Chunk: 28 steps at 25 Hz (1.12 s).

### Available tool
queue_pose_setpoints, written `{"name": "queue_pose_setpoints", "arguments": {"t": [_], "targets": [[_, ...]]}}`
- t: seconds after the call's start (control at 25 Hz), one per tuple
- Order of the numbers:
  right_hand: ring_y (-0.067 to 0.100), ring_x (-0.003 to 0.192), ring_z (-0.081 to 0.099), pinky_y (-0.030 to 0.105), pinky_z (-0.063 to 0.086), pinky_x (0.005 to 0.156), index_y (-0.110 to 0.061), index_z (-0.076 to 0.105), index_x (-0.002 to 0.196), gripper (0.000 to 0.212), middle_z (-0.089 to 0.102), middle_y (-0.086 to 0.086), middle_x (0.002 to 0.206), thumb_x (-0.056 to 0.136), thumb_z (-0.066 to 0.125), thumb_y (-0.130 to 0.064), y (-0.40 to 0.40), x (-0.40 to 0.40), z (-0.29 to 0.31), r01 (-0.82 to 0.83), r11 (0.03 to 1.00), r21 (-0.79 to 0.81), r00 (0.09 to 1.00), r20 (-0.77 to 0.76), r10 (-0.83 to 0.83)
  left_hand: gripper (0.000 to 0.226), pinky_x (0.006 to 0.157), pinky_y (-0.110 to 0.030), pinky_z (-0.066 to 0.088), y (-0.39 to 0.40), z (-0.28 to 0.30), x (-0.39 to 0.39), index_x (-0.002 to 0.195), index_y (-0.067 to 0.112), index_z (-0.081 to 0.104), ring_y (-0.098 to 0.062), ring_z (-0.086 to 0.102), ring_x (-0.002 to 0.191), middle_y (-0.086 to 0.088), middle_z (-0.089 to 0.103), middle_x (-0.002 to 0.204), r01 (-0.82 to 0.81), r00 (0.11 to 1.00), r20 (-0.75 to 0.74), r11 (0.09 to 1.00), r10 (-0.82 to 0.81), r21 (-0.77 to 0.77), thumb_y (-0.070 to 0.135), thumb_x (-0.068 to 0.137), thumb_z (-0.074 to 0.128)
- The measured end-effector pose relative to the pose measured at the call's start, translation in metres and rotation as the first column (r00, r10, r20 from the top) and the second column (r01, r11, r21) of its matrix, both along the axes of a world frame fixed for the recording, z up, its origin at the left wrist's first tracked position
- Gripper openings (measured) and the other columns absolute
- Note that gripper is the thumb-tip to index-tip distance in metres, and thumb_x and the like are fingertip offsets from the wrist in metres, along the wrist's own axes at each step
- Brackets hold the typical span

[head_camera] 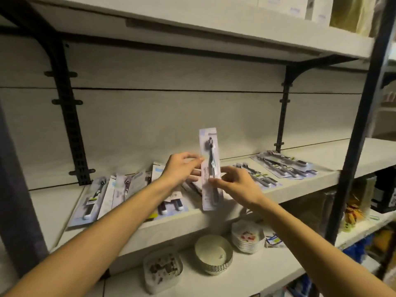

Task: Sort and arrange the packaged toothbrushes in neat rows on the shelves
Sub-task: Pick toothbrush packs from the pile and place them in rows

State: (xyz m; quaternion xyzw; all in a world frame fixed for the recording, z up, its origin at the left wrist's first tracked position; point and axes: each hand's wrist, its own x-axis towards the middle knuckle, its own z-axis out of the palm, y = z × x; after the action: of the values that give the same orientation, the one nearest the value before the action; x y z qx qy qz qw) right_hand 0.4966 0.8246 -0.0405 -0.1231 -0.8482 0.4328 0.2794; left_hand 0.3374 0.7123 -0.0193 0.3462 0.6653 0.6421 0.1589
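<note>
While loose toothbrush packs [92, 200] lie scattered on the white shelf [321, 156] beneath and beyond both hands, with a multi-pack pile [285, 165] farther off past the right hand, bowls [213, 254] sit on the lower shelf under the forearms. A single packaged toothbrush [210, 168] stands between the hands, pinched at its left edge by the left hand [182, 170] and at its right edge by the right hand [235, 185]. Its long axis runs nearly upright, bristle head topmost.
</note>
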Motion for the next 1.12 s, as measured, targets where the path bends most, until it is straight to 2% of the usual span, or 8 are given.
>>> {"name": "queue_pose_setpoints", "arguments": {"t": [0.08, 0.2, 0.28, 0.48, 0.64, 0.88, 1.0, 1.12], "targets": [[0.01, 0.075, 0.067, 0.02, 0.053, 0.068, -0.03, 0.065, 0.091, 0.011, 0.072, -0.007, 0.083, 0.089, 0.074, -0.027, 0.012, -0.014, -0.003, 0.022, 1.0, -0.001, 1.0, -0.001, -0.022, 0.021, 0.072, -0.034, 0.061, 0.004, 0.002, -0.017, 0.113, 0.014, 0.067, -0.019, 0.072, 0.087, -0.007, 0.074, 0.103, -0.064, 0.997, -0.047, 0.998, 0.063, -0.02, 0.026, 0.096, 0.067], [0.007, 0.066, 0.061, 0.021, 0.052, 0.063, -0.025, 0.062, 0.077, 0.017, 0.068, -0.006, 0.074, 0.089, 0.074, -0.03, 0.042, -0.033, -0.006, 0.072, 0.996, 0.046, 0.991, 0.111, -0.077, 0.007, 0.076, -0.037, 0.056, 0.001, 0.005, -0.044, 0.101, 0.019, 0.068, -0.017, 0.067, 0.089, -0.006, 0.071, 0.101, -0.144, 0.981, -0.141, 0.988, 0.136, -0.048, 0.018, 0.095, 0.066], [0.016, 0.064, 0.059, 0.034, 0.048, 0.062, -0.008, 0.07, 0.081, 0.034, 0.07, 0.006, 0.073, 0.088, 0.072, -0.041, 0.07, -0.044, -0.011, 0.075, 0.992, 0.105, 0.975, 0.203, -0.095, 0.008, 0.076, -0.032, 0.051, -0.003, 0.007, -0.061, 0.099, 0.021, 0.071, -0.016, 0.064, 0.088, -0.003, 0.072, 0.097, -0.198, 0.954, -0.247, 0.976, 0.171, -0.089, 0.019, 0.092, 0.069], [0.011, 0.077, 0.067, 0.02, 0.046, 0.055, -0.017, 0.072, 0.112, 0.058, 0.074, -0.002, 0.094, 0.081, 0.062, -0.065, 0.104, -0.059, -0.027, 0.038, 0.949, 0.314, 0.925, 0.347, -0.152, 0.012, 0.091, -0.04, 0.057, -0.012, -0.001, -0.083, 0.079, 0.035, 0.073, -0.011, 0.07, 0.091, 0.016, 0.075, 0.086, -0.339, 0.874, -0.436, 0.913, 0.217, -0.226, 0.045, 0.073, 0.071], [0.019, 0.116, 0.061, 0.033, 0.049, 0.093, -0.022, 0.069, 0.122, 0.039, 0.067, -0.002, 0.127, 0.09, 0.063, -0.043, 0.104, -0.078, -0.026, 0.028, 0.911, 0.411, 0.983, 0.153, -0.099, 0.011, 0.092, -0.038, 0.056, -0.01, -0.01, -0.084, 0.074, 0.037, 0.071, -0.01, 0.07, 0.09, 0.018, 0.074, 0.086, -0.42, 0.836, -0.493, 0.86, 0.242, -0.29, 0.045, 0.069, 0.066], [0.026, 0.123, 0.054, 0.035, 0.045, 0.097, -0.02, 0.069, 0.12, 0.051, 0.065, 0.005, 0.128, 0.086, 0.059, -0.056, 0.06, -0.118, -0.026, -0.053, 0.878, 0.476, 0.973, 0.221, -0.061, 0.038, 0.083, -0.033, 0.051, -0.026, -0.008, -0.082, 0.114, 0.032, 0.069, -0.025, 0.064, 0.109, 0.005, 0.07, 0.116, -0.7, 0.623, -0.768, 0.545, 0.15, -0.461, 0.056, 0.085, 0.061], [0.031, 0.114, 0.054, 0.037, 0.042, 0.091, -0.015, 0.068, 0.093, 0.051, 0.065, 0.01, 0.114, 0.085, 0.055, -0.063, 0.043, -0.127, -0.035, -0.084, 0.797, 0.598, 0.96, 0.262, -0.095, 0.066, 0.07, -0.031, 0.051, -0.039, -0.011, -0.078, 0.106, 0.029, 0.071, -0.026, 0.067, 0.093, 0.002, 0.073, 0.099, -0.688, 0.666, -0.744, 0.43, 0.053, -0.585, 0.079, 0.07, 0.048], [0.032, 0.111, 0.053, 0.039, 0.041, 0.094, -0.015, 0.068, 0.089, 0.051, 0.064, 0.011, 0.111, 0.086, 0.051, -0.063, 0.043, -0.13, -0.042, -0.088, 0.765, 0.638, 0.949, 0.287, -0.129, 0.06, 0.07, -0.031, 0.046, -0.042, -0.02, -0.073, 0.11, 0.034, 0.069, -0.025, 0.066, 0.095, 0.006, 0.071, 0.102, -0.67, 0.687, -0.726, 0.419, 0.037, -0.613, 0.079, 0.072, 0.058]]}}
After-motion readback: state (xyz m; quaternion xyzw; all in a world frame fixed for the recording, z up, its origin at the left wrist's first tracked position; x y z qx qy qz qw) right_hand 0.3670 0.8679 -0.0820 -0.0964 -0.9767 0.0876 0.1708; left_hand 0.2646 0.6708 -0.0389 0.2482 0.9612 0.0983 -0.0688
